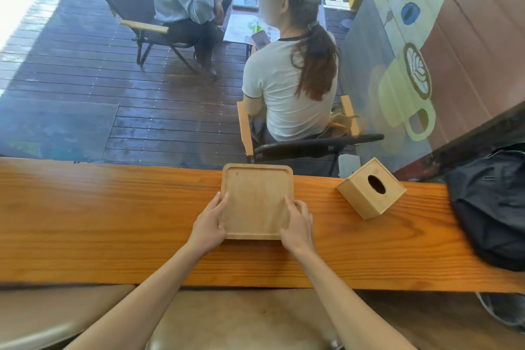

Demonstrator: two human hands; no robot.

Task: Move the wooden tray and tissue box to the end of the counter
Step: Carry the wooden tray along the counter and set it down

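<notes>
Gripping a square wooden tray by its two sides, a person is leaning over a long wooden counter at a window. The left hand is curling around the tray's left edge near the near corner, fingers lying over the raised rim and thumb on the outside. The right hand is doing likewise on the right edge, fingers bent over the rim onto the tray's inner face. Both hands are closing on the tray and nothing else. The tray is sitting about midway along the counter, its far edge reaching the counter's far edge; whether it is resting flat or slightly raised cannot be told.

To the right of the tray, apart from it, a cube-shaped wooden tissue box with an oval slot in its top is standing on the counter, turned at an angle to the counter's edge. Farther right, at the counter's end, a black bag is slumping over the wood.

Beyond the glass, two people are sitting in folding chairs on a dark plank deck, beside a wall painted with a yellow coffee mug mural.
</notes>
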